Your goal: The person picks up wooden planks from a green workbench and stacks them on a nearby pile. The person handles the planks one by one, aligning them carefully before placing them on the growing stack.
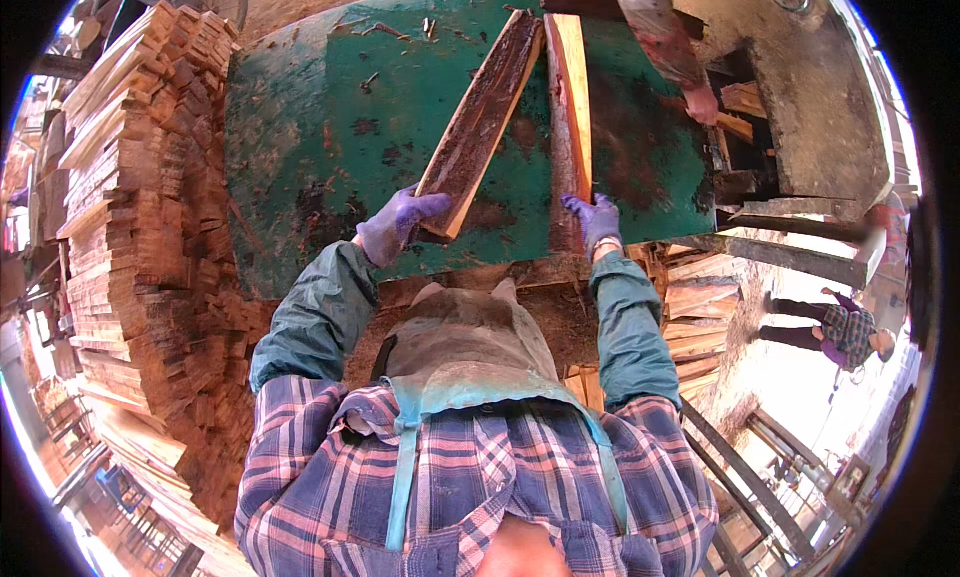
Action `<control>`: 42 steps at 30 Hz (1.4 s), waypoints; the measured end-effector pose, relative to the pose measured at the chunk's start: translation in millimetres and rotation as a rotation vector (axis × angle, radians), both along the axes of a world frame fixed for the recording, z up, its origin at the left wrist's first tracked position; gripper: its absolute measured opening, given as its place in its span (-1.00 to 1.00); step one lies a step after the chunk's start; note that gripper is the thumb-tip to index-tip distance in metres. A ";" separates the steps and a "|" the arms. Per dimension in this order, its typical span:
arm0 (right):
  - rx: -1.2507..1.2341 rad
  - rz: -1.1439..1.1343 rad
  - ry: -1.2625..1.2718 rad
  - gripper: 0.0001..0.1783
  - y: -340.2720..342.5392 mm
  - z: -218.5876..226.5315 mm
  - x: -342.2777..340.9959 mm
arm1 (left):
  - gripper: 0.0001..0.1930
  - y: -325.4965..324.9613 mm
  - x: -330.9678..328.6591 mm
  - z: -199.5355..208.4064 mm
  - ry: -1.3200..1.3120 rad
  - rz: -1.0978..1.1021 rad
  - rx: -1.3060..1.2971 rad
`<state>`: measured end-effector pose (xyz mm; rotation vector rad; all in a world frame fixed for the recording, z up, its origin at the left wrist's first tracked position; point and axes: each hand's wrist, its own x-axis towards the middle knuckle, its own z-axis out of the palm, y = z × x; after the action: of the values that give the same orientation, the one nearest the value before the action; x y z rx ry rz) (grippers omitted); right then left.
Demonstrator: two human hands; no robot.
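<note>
Both my hands wear purple gloves. My left hand (400,222) is closed on the near left edge of a bark-faced wooden plank (482,125), which slants away to the right across the green tabletop (290,127). Beside it a second plank (570,107), with a pale sawn face and a reddish-brown bark edge, points nearly straight away from me. My right hand (595,222) grips this one at its near end. At their far ends the two planks come close together.
A tall stack of sawn boards (130,197) stands left of the table. At the far right, a co-worker's hand (702,105) reaches to a wood piece (738,127) by a dark machine opening. Bark scraps (385,31) litter the tabletop. Another person (850,332) stands farther right.
</note>
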<state>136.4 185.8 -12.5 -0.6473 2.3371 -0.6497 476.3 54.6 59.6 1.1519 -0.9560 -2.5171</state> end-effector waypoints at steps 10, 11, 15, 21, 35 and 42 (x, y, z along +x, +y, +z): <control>-0.089 -0.100 0.225 -0.48 21.2 -27.7 -81.0 | -0.27 -12.1 4.3 -53.7 -0.744 -0.193 -0.800; -0.064 -0.097 0.211 -0.47 15.5 -20.1 -83.8 | -0.23 -25.2 -0.6 -25.8 -0.996 -0.437 -0.913; -0.129 -0.050 0.085 -0.38 -1.1 1.1 -110.1 | -0.23 -56.7 17.0 8.8 -0.911 -0.454 -1.082; -0.146 -0.015 -0.087 -0.37 2.2 -29.1 -159.2 | -0.36 -39.1 -7.9 62.7 -0.074 -0.042 -0.054; -0.272 -0.090 -0.161 -0.51 -56.5 -43.2 -66.2 | -0.41 41.0 -14.4 27.2 0.026 -0.024 0.178; -0.699 -0.010 -1.345 -0.65 19.0 17.9 51.8 | -0.47 37.4 -39.7 45.9 0.011 -0.316 0.028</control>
<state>188.2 204.9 5.3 -0.2740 0.8438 -1.3660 436.6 92.0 105.4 1.0648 -1.1856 -2.7843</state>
